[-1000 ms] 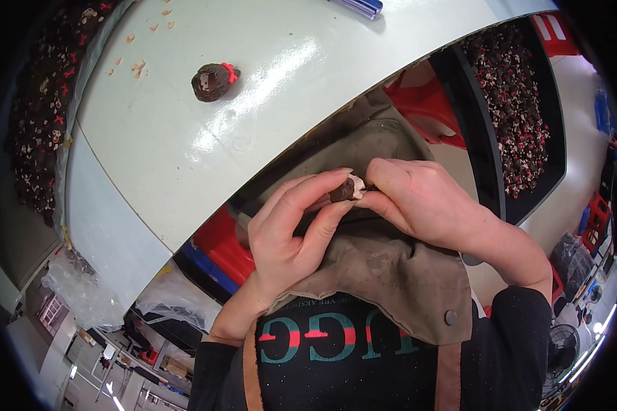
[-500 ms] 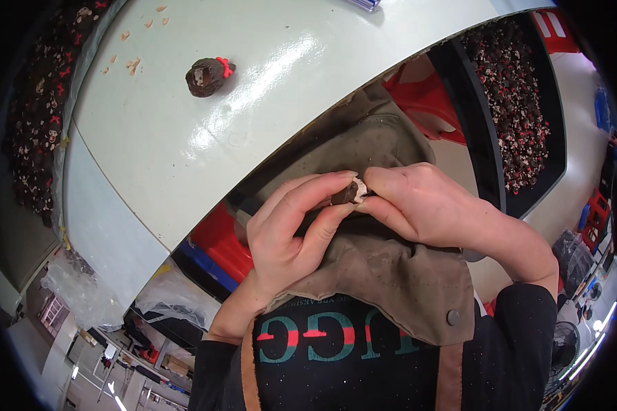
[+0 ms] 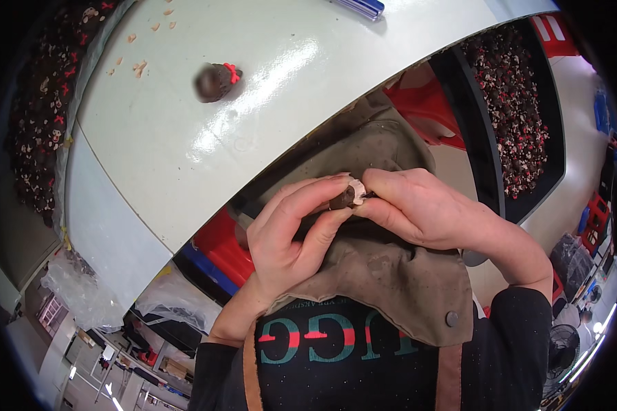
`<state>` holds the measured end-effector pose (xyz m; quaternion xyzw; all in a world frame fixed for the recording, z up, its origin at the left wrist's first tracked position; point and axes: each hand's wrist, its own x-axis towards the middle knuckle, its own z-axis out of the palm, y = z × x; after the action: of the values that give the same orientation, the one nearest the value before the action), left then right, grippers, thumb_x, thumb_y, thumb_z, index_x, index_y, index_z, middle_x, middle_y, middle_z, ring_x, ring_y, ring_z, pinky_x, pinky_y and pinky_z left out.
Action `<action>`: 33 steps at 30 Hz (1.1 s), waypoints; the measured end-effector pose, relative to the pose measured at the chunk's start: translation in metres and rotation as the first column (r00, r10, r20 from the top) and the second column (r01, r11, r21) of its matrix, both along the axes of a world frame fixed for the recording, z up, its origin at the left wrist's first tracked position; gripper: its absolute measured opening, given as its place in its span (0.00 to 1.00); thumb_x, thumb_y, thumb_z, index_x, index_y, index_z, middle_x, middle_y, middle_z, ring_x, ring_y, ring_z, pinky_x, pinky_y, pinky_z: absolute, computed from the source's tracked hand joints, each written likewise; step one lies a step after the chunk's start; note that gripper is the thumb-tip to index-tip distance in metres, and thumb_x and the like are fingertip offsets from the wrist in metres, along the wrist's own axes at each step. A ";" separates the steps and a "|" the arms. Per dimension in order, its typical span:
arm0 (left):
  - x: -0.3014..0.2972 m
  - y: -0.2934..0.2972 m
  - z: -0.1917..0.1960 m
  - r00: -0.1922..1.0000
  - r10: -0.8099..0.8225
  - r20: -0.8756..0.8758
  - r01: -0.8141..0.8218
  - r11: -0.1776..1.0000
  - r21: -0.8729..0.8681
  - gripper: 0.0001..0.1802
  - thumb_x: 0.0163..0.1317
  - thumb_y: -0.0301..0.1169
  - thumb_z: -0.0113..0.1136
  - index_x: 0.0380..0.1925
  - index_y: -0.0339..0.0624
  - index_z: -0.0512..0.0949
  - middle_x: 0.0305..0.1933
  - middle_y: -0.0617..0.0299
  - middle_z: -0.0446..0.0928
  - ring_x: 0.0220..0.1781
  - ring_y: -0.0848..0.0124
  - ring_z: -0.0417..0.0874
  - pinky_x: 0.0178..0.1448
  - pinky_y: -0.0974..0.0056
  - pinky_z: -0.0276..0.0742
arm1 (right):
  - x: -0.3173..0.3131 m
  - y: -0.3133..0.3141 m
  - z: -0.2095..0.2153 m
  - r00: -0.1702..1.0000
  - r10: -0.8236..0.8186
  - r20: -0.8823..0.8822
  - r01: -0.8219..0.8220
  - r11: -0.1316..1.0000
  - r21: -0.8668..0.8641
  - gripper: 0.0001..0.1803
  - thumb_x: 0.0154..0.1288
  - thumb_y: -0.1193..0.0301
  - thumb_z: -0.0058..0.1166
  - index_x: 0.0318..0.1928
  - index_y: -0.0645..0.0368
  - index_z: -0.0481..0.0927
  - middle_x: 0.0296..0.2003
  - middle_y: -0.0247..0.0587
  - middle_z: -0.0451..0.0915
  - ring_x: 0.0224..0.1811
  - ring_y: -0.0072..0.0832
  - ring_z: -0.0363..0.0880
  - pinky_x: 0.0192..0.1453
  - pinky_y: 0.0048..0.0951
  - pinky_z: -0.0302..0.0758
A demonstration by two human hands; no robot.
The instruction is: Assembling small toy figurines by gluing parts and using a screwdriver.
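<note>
Above my lap, my left hand (image 3: 286, 222) pinches a small dark brown rounded piece (image 3: 341, 199) between thumb and fingertips. A pale beige piece (image 3: 358, 192) sits against its right side. My right hand (image 3: 418, 205) pinches at that pale edge with thumb and index finger, so both hands meet on the one small part. Whether the two pieces are joined I cannot tell. On the table beyond lies another dark brown rounded piece (image 3: 214, 83) with a red bow (image 3: 232, 72); its left side is blurred.
The white table (image 3: 185, 151) spans the upper left, with beige scraps (image 3: 140, 69) and a blue rod-like thing (image 3: 362, 8) on it. A heap of dark pieces with red bows (image 3: 38, 130) lies at far left. A black bin (image 3: 469, 96) of similar small pieces stands at right.
The view has shifted slightly. The brown piece with the bow on the table has become blurred, as if rocking or turning. My hands keep nearly the same hold, with a slight turn of the held part.
</note>
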<state>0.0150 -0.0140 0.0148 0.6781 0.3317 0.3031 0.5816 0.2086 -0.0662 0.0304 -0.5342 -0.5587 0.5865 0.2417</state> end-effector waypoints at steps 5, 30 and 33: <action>0.000 -0.001 -0.002 1.000 0.012 0.012 -0.012 0.999 -0.038 0.15 0.54 0.18 0.64 0.44 0.32 0.77 0.44 0.49 0.79 0.44 0.66 0.82 0.47 0.68 0.79 | -0.001 -0.004 0.000 0.997 -0.017 0.070 0.014 0.999 0.044 0.13 0.67 0.67 0.49 0.34 0.65 0.66 0.28 0.53 0.72 0.32 0.53 0.72 0.34 0.43 0.67; 0.001 0.005 0.000 0.998 -0.022 -0.062 0.035 0.975 0.221 0.17 0.52 0.19 0.65 0.43 0.35 0.78 0.43 0.51 0.81 0.45 0.63 0.83 0.48 0.67 0.79 | 0.010 -0.002 -0.012 0.707 -0.353 -0.613 -0.182 0.747 -0.640 0.25 0.75 0.55 0.33 0.21 0.56 0.65 0.15 0.24 0.60 0.15 0.13 0.53 0.17 0.18 0.50; -0.005 0.005 -0.003 1.000 0.013 -0.020 -0.010 0.992 0.126 0.16 0.53 0.18 0.64 0.44 0.36 0.78 0.45 0.51 0.80 0.46 0.66 0.82 0.49 0.68 0.79 | 0.015 0.008 0.010 0.871 -0.256 -0.419 0.019 0.870 -0.492 0.24 0.75 0.57 0.33 0.22 0.57 0.66 0.16 0.24 0.60 0.15 0.13 0.54 0.18 0.17 0.51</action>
<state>0.0101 -0.0095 0.0118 0.7146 0.3218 0.3198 0.5325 0.2239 -0.0579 0.0400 -0.4574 -0.2818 0.7974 0.2747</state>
